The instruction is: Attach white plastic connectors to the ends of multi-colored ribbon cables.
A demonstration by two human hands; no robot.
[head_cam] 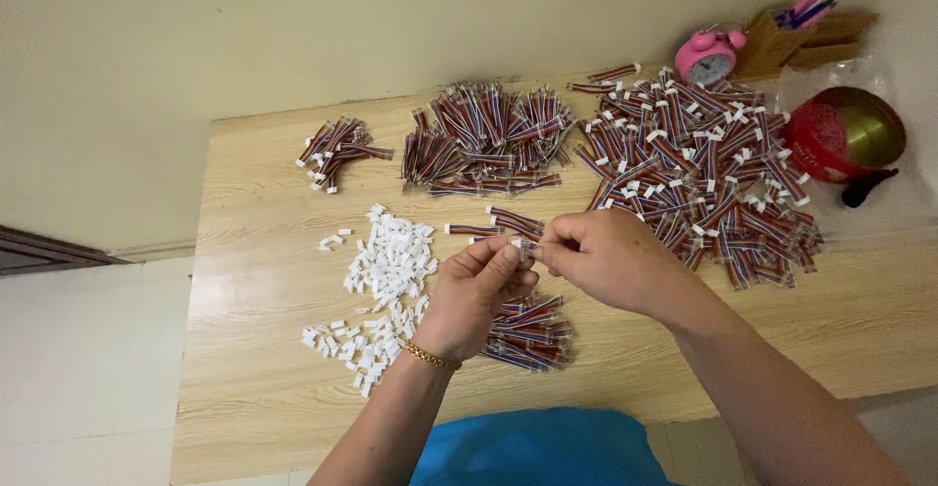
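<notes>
Hands: left hand [476,291] | right hand [611,256] | grips pinched on wire lead [525,248] | axis hidden

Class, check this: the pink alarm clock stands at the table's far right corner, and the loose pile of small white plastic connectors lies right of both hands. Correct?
No. The head view shows the white plastic connectors left of both hands; the pink alarm clock is indeed at the far right.

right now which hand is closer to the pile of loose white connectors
Left. The left hand sits right beside the white connector pile, while the right hand is farther off, on the far side of the left.
</notes>
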